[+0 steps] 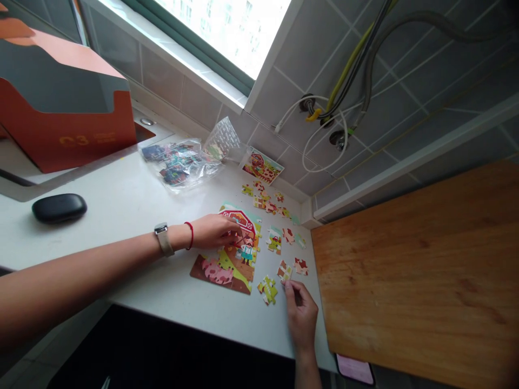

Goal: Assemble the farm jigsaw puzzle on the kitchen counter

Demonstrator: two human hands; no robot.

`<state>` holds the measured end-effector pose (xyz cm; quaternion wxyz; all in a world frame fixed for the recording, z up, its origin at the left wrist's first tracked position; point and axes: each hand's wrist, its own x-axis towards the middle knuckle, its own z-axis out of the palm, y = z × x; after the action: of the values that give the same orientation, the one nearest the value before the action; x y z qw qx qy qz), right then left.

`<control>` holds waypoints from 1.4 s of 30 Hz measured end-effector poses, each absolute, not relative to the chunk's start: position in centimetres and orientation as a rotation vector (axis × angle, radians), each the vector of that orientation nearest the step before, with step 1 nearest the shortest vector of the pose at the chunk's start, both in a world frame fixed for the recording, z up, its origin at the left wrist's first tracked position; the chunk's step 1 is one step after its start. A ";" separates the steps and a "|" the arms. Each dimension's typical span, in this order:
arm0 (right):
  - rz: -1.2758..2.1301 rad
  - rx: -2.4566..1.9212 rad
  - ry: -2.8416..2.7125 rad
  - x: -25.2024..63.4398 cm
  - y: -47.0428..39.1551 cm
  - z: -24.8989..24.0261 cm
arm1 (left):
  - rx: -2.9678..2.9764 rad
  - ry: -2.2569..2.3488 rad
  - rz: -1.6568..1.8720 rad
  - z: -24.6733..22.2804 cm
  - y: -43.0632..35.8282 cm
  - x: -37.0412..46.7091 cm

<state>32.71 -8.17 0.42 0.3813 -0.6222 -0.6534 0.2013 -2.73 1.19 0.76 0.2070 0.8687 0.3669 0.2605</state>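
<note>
My left hand [217, 229] rests on the upper part of a partly joined jigsaw puzzle [239, 275], fingers slightly bent and holding nothing. The joined section shows a red barn, a farmer and a pink pig. At the lower right, the fingertips of my right hand [302, 310] pinch the near edge of a brown-and-white puzzle piece [284, 271]. Just left of that hand is a green puzzle piece [267, 290], and a brown-patched cow piece [300, 266] lies above it. Joined tractor pieces [274, 240] are right of the main section.
More loose pieces [270, 204] lie near the wall by a picture card [263, 166]. A clear plastic bag [180, 162], a black case [59, 208] and an orange box [89, 132] are leftward. A wooden board [417, 270] borders the right; cables [357, 65] hang above.
</note>
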 end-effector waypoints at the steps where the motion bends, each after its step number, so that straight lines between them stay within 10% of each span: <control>1: 0.516 -1.591 -1.671 32.7 -8.2 0.5 | 2.428 1.036 0.731 0.7 1.3 -2.8; 42: 0.467 -1.552 -1.716 32.9 -8.0 0.3 | 2.360 1.264 0.809 0.3 2.7 -4.5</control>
<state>32.86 -8.03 0.34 0.3811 -0.6079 -0.6722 0.1828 -4.50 2.70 0.31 0.1713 0.8313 0.4454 0.2850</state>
